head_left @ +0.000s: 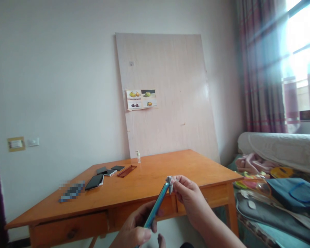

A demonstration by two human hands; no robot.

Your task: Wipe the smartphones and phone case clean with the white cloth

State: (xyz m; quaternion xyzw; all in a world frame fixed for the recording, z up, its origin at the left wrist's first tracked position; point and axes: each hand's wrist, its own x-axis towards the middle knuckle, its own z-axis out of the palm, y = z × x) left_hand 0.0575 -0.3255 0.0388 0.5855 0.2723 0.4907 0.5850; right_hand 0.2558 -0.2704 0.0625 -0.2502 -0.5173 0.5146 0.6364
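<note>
My left hand (139, 225) is closed around a shiny blue smartphone (157, 206), held on edge and tilted with its top end pointing up and away. Pinched between the thumb and fingers of my right hand (187, 189) is a small crumpled grey-white cloth (170, 184). The cloth touches or lies right at the phone's upper end; the exact contact is hard to make out. Both hands are in front of the near edge of the wooden table (155, 172).
On the table's left part lie several dark phones (94, 182) and a reddish-brown phone case (127, 171). A small clear pump bottle (138, 157) stands at the back edge. A large board (167, 86) leans on the wall. To the right, a bed holds a blue bag (294, 194).
</note>
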